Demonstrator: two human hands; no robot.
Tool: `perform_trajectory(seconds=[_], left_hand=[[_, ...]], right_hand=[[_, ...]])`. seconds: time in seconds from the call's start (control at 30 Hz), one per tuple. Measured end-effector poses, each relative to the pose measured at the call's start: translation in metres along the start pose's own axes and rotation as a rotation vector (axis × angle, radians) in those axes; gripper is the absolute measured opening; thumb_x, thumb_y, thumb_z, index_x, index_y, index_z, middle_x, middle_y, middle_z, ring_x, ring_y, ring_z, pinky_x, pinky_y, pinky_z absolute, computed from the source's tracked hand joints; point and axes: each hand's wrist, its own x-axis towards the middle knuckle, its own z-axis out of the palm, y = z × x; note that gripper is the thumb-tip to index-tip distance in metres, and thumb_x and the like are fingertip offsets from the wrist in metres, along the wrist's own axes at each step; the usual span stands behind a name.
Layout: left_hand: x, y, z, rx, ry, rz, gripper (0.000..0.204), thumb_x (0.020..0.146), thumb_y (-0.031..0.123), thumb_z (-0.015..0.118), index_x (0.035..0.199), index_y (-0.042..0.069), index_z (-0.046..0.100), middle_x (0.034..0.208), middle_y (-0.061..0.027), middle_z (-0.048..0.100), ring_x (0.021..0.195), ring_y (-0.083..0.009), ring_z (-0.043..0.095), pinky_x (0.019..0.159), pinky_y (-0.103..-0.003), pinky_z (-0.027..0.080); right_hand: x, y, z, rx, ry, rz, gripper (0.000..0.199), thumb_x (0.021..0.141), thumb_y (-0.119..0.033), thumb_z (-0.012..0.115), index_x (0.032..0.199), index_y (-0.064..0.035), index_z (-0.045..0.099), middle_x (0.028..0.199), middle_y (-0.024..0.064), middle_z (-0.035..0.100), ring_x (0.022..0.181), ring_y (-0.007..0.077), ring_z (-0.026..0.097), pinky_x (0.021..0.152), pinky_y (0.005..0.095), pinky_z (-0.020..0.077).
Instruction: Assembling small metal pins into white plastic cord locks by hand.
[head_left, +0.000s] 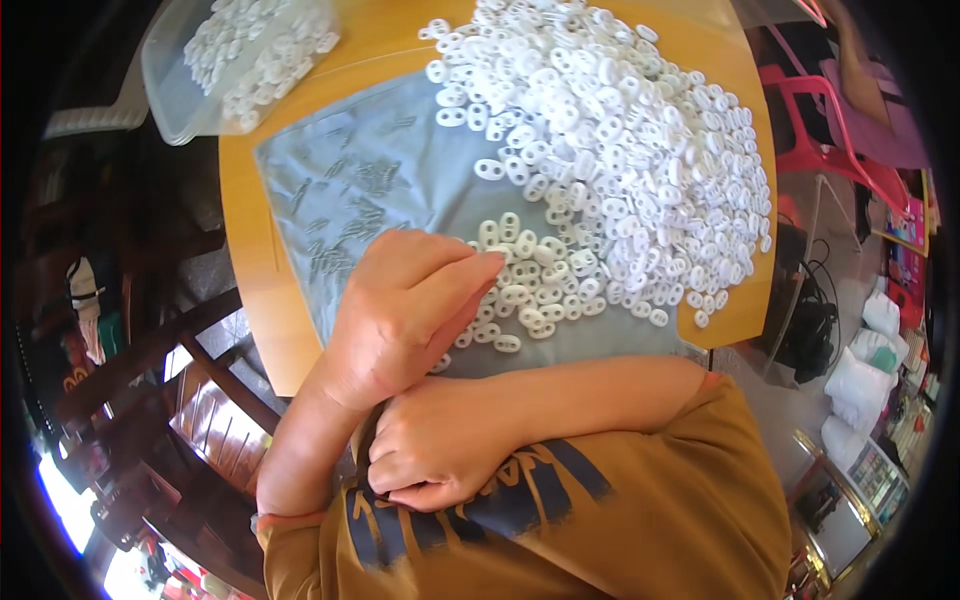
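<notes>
Left hand [405, 300] raised with fingers curled loosely and fingertips [485, 262] pointing right, its forearm rising from the lower left. Just below it, the right hand [440, 450] bends at the wrist, fingers tucked inward, its bare forearm crossing level from the right.

A heap of small white oval plastic links [610, 150] covers a plain grey-blue cloth sheet [400, 180] on an orange-tan wooden counter [245, 240]. The mustard-yellow shirt [640, 510] carries dark navy lettering.
</notes>
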Motion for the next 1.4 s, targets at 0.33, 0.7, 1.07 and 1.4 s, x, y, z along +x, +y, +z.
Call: perform_trajectory(seconds=[0.33, 0.7, 1.07, 1.4], left_hand=[[0.045, 0.006, 0.031, 0.154, -0.249, 0.056, 0.013, 0.072, 0.004, 0.068, 0.083, 0.006, 0.061, 0.075, -0.0069, 0.056, 0.071, -0.0269, 0.055, 0.064, -0.036, 0.042], [0.054, 0.007, 0.045, 0.221, -0.195, 0.055, 0.024, 0.068, 0.004, 0.064, 0.092, 0.008, 0.063, 0.075, -0.0043, 0.055, 0.072, -0.024, 0.055, 0.066, -0.036, 0.042], [0.047, 0.012, 0.039, 0.307, -0.266, 0.095, 0.007, 0.068, 0.011, 0.056, 0.074, 0.01, 0.053, 0.077, -0.0044, 0.05, 0.077, -0.0206, 0.055, 0.073, -0.034, 0.04], [0.047, 0.014, 0.028, 0.202, -0.321, 0.134, 0.011, 0.069, 0.008, 0.059, 0.078, 0.009, 0.053, 0.08, -0.0051, 0.052, 0.081, -0.0223, 0.056, 0.074, -0.035, 0.04]], right_hand=[[-0.001, -0.004, 0.001, 0.029, 0.033, 0.046, 0.016, 0.07, -0.015, 0.057, 0.062, -0.0012, 0.056, 0.063, 0.0133, 0.057, 0.062, 0.0317, 0.057, 0.057, 0.0411, 0.0451], [-0.001, -0.01, -0.004, 0.084, -0.016, 0.15, 0.018, 0.072, -0.017, 0.057, 0.069, 0.0004, 0.061, 0.068, 0.0154, 0.059, 0.068, 0.033, 0.059, 0.061, 0.0416, 0.0475], [0.001, -0.009, -0.004, 0.086, -0.196, 0.22, 0.018, 0.079, -0.019, 0.057, 0.082, -0.002, 0.06, 0.076, 0.0141, 0.06, 0.072, 0.0311, 0.058, 0.064, 0.0395, 0.0464], [0.003, -0.012, -0.003, 0.077, -0.242, 0.357, 0.021, 0.084, -0.02, 0.059, 0.098, -0.0047, 0.062, 0.088, 0.0112, 0.063, 0.079, 0.027, 0.06, 0.069, 0.0353, 0.0473]])
